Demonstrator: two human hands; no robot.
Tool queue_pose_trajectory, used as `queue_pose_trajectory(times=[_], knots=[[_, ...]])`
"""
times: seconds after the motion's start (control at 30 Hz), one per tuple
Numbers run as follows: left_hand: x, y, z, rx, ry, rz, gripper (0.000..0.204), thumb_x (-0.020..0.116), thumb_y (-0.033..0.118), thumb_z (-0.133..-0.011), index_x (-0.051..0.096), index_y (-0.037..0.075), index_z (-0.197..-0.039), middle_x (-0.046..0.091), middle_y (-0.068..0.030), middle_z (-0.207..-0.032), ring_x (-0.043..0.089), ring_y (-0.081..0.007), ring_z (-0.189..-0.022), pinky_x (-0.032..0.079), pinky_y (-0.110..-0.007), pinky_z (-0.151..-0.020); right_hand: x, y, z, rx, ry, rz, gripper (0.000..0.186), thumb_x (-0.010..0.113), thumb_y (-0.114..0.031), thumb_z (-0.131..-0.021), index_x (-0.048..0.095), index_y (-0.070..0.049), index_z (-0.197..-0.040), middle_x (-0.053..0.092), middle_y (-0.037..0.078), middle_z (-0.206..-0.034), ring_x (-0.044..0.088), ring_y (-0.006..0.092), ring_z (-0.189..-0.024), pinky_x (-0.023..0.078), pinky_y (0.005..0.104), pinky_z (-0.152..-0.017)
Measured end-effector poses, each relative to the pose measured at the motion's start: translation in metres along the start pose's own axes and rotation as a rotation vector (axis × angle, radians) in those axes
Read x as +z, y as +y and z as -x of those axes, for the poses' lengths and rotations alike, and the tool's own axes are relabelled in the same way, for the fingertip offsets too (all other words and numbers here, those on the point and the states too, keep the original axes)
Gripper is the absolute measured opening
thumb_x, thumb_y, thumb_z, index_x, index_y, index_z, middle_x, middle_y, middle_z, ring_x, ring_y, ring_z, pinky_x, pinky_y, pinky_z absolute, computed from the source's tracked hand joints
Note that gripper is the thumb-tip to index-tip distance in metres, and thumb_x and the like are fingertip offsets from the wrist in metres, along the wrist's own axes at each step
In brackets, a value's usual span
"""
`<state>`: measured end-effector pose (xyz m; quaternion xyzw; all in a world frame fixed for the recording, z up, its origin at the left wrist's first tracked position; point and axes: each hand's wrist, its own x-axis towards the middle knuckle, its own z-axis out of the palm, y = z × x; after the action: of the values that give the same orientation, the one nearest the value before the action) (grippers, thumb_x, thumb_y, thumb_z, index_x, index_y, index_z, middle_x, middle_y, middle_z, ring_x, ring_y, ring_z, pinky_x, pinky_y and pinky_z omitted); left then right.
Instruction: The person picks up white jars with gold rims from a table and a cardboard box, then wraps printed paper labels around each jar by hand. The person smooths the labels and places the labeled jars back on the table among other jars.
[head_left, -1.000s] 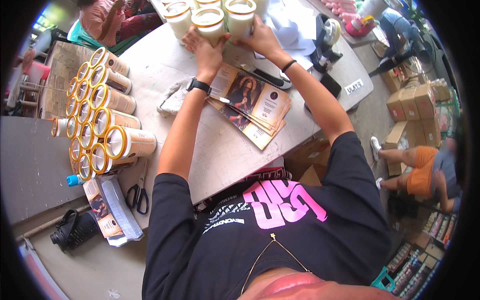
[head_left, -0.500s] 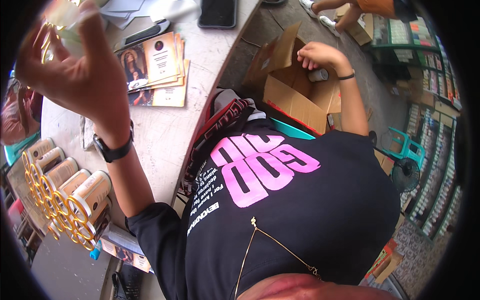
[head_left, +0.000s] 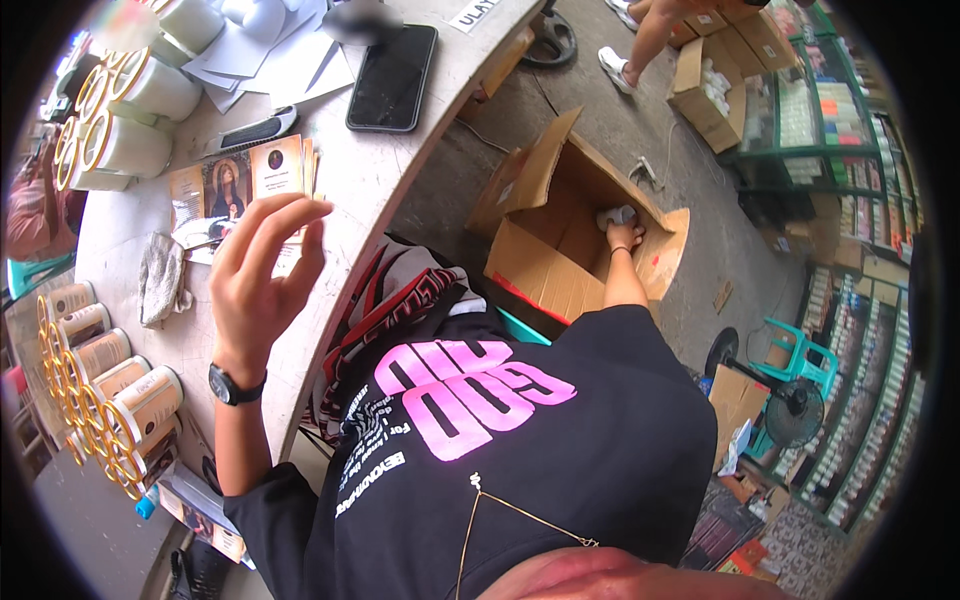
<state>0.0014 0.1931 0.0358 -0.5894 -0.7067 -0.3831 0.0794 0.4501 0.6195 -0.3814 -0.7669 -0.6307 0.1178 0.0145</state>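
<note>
My left hand [head_left: 262, 275], with a dark watch on its wrist, hovers over the table beside a stack of printed picture labels [head_left: 228, 190]. Its fingers are curved and apart, with nothing between them. Down at my right side, an open cardboard box [head_left: 550, 270] stands on the floor. Inside it my right hand [head_left: 624, 236] grips a small whitish cylindrical container [head_left: 622, 214]. The fingers partly cover the container.
White gold-rimmed jars [head_left: 150, 85] stand at the table's far left, and labelled ones [head_left: 145, 400] are stacked nearer. A phone [head_left: 393, 78], a box cutter [head_left: 250, 132] and a rag [head_left: 162, 280] lie on the table. A fan [head_left: 795, 412] stands at right.
My left hand has dropped from the upper left to beside the labels. My right hand has gone deeper into the box and closed on the container. The whole view has shifted.
</note>
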Motion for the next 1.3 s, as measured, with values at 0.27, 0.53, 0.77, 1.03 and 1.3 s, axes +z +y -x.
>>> queue_pose_trajectory(times=[0.27, 0.53, 0.77, 1.03, 1.3], knots=[[-0.013, 0.012, 0.038, -0.208, 0.126, -0.039, 0.020, 0.068, -0.009, -0.082, 0.066, 0.000, -0.100, 0.070, -0.0124, -0.094, 0.069, -0.0230, -0.085, 0.055, -0.032, -0.076, 0.015, -0.035, 0.013, 0.067, 0.203, -0.083, 0.080, 0.083, -0.030, -0.073, 0.039, -0.005, -0.135, 0.033, 0.022, -0.145, 0.051, 0.0489, -0.118, 0.050, 0.0523, -0.097], [-0.006, 0.015, 0.038, -0.231, 0.209, 0.023, 0.020, 0.069, -0.006, -0.084, 0.065, -0.001, -0.102, 0.070, -0.0120, -0.093, 0.068, -0.0230, -0.084, 0.054, -0.032, -0.077, -0.038, -0.055, 0.029, -0.159, -0.086, 0.180, 0.069, 0.084, -0.031, -0.071, 0.056, -0.002, -0.127, 0.051, 0.022, -0.133, 0.057, 0.0454, -0.117, 0.053, 0.0500, -0.095], [-0.009, 0.013, 0.070, -0.437, 0.168, 0.102, 0.015, 0.066, 0.001, -0.089, 0.064, -0.001, -0.104, 0.068, -0.0121, -0.094, 0.068, -0.0239, -0.087, 0.052, -0.033, -0.080, -0.230, -0.130, 0.164, -0.588, -0.307, 0.016, 0.064, 0.083, -0.040, -0.064, 0.066, 0.000, -0.111, 0.069, 0.023, -0.107, 0.067, 0.0384, -0.099, 0.054, 0.0421, -0.087], [-0.005, 0.023, 0.083, -0.440, 0.105, 0.420, 0.022, 0.059, 0.011, -0.095, 0.061, -0.003, -0.113, 0.063, -0.0162, -0.107, 0.066, -0.0272, -0.093, 0.051, -0.035, -0.085, -0.344, -0.215, 0.267, -0.774, -1.189, -1.315, 0.067, 0.077, -0.032, -0.076, 0.045, -0.001, -0.126, 0.063, 0.017, -0.105, 0.067, 0.0219, -0.083, 0.054, 0.0252, -0.056], [-0.011, 0.049, 0.071, -0.669, 0.600, 0.787, 0.081, 0.079, 0.028, -0.085, 0.029, -0.005, -0.140, 0.052, -0.0191, -0.130, 0.056, -0.0249, -0.119, 0.049, -0.039, -0.098, -0.232, -0.322, 0.440, -1.035, -1.713, -1.219, 0.064, 0.081, -0.025, -0.083, 0.035, -0.005, -0.123, 0.050, 0.020, -0.129, 0.053, 0.0269, -0.124, 0.049, 0.0398, -0.102]])
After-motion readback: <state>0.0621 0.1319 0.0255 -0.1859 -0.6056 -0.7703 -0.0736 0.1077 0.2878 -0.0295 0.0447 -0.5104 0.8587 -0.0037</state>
